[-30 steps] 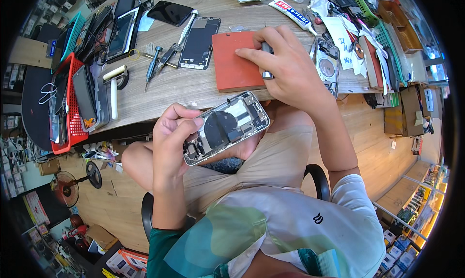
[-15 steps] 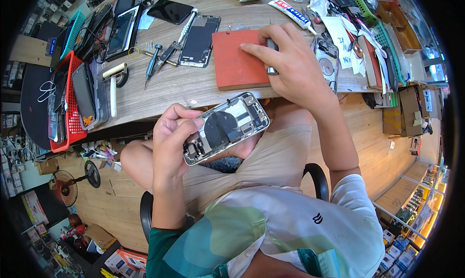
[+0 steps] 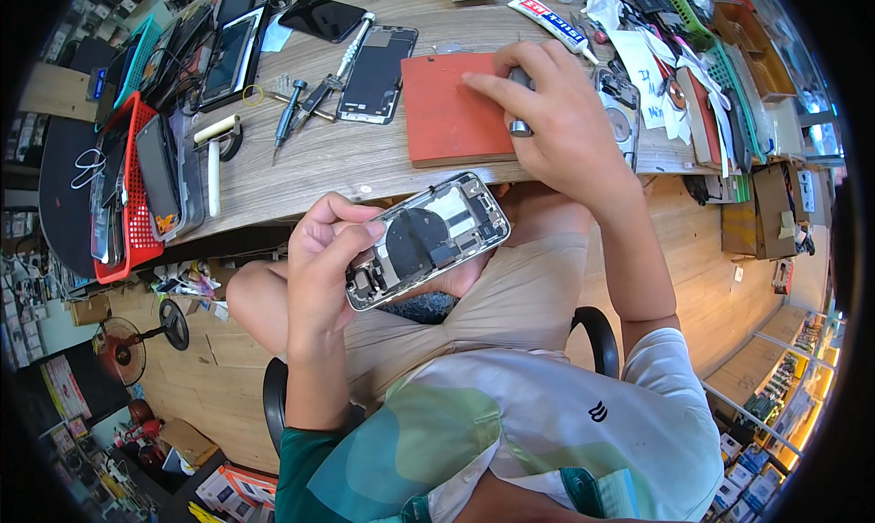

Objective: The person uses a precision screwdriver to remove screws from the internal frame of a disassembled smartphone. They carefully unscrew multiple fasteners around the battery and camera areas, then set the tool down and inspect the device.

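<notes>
- Holding an opened phone over the lap, the left hand curls its fingers around the phone's shiny metal edge; its round dark part and little chips face up.
- Resting on the flat red mat, the right hand closes its fingers around a small silver tool.
- Nearby on the wooden desk lie a black screen panel and thin tweezers.

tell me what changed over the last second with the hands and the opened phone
Little changed. The right hand shifted slightly on the red mat, its fingers now curled around a small silvery cylinder at the mat's right edge. The left hand stayed gripping the opened phone over the lap; the tools on the desk stayed put.
</notes>
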Demonstrator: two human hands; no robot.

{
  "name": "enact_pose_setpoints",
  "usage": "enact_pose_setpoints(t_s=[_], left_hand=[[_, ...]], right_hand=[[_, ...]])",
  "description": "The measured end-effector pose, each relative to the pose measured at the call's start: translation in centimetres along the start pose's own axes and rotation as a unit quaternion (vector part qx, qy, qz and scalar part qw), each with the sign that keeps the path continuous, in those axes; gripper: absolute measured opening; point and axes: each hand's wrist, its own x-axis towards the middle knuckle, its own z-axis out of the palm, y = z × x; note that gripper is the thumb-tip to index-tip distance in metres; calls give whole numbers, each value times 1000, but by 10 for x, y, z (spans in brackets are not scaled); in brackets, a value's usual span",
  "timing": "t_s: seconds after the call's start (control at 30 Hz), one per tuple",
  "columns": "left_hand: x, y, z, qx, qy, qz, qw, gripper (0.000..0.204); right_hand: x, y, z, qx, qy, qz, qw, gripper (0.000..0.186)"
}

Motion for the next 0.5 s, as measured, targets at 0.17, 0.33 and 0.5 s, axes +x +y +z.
enact_pose_setpoints(t_s=[0.17, 0.33, 0.5], left_hand=[[-1, 1, -8, 12, 4, 9, 1000, 10], [3, 5, 5, 17, 29, 15, 999, 10], [6, 6, 5, 23, 26, 38, 999, 10]], right_hand=[[-4, -6, -2, 263, 113, 169, 943, 27], [-17, -3, 6, 508, 201, 175, 819, 36], [-19, -16, 4, 538, 200, 249, 780, 43]])
